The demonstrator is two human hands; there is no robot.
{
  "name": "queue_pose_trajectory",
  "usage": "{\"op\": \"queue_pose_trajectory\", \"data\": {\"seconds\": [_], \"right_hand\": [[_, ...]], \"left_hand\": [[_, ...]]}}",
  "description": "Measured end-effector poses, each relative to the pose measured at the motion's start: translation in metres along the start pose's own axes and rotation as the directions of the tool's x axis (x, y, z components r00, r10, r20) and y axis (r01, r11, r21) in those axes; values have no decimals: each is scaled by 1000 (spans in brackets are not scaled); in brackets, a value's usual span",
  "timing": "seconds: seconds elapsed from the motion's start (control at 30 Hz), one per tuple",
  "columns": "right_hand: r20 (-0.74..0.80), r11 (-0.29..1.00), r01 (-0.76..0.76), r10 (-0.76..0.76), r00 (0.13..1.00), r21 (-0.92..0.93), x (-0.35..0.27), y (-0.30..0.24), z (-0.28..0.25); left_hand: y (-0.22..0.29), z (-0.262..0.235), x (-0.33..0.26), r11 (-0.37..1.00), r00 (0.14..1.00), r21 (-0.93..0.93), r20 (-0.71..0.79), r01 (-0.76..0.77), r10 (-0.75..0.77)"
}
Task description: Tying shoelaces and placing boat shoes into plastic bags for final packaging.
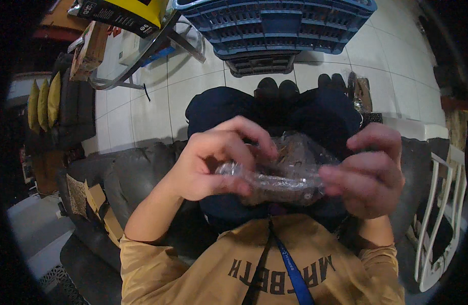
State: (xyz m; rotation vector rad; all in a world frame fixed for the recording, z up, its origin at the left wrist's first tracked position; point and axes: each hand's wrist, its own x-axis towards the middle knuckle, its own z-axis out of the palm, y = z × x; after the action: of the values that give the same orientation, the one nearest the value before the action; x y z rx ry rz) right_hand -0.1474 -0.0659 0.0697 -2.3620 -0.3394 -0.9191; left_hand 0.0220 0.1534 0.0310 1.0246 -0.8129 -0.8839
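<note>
A clear plastic bag (pixel 290 180) with brownish contents is held above my lap, its folded edge stretched between both hands. What lies inside cannot be made out through the shiny film. My left hand (pixel 226 157) has its fingers curled, with thumb and fingertips closed on the bag's left end. At the other end, my right hand (pixel 368 175) pinches the film between thumb and fingers; it is slightly blurred.
Beyond my knees a blue plastic crate (pixel 279 30) rests on a dark crate (pixel 259 64). A metal-framed table (pixel 165 38) holding a yellow-and-black package (pixel 130 12) stands at far left. Dark sofa (pixel 137 173) surrounds me; a white chair (pixel 437 218) is at right.
</note>
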Motion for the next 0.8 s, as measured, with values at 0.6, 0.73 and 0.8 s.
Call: {"op": "queue_pose_trajectory", "data": {"seconds": [0.6,0.73,0.8], "right_hand": [[240,999,-44,49,970,-27,16,-13,9],[309,998,59,-63,949,21,18,-19,-18],[240,997,48,-62,969,65,19,-23,-23]], "left_hand": [[37,-3,-1,939,981,316,171,-138,87],[49,-19,0,900,973,398,207,-175,98],[54,-28,2,877,954,416,266,-241,136]]}}
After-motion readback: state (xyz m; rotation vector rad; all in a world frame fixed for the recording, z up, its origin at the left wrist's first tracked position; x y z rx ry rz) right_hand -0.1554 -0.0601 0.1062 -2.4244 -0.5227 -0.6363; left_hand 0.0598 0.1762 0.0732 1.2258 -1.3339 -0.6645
